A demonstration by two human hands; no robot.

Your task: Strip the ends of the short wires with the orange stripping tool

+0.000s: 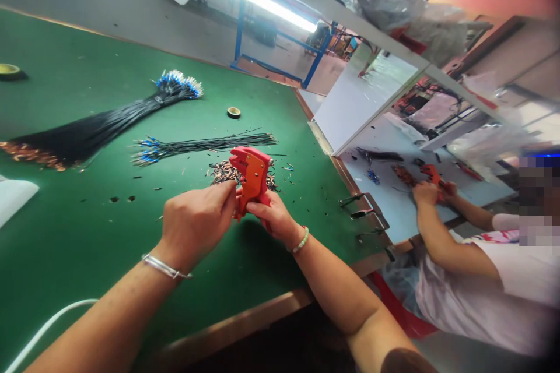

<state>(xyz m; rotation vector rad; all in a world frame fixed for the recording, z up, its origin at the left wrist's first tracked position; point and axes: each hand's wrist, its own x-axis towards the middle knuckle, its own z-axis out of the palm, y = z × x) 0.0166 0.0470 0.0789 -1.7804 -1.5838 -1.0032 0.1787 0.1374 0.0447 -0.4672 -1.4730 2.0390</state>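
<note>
My right hand is wrapped around the handles of a red and orange crimping tool, held above the green table. My left hand is closed in a pinch at the tool's left side; what it pinches is too small to make out. Just behind the tool lies a heap of small metal terminals and wire scraps. Further back lies a small bundle of black wires with blue ends, and a large black wire bundle stretches to the left.
A small tape roll sits behind the wires, another roll at the far left. White sheet at left edge. At the right a co-worker's hands hold a similar red tool at a white table.
</note>
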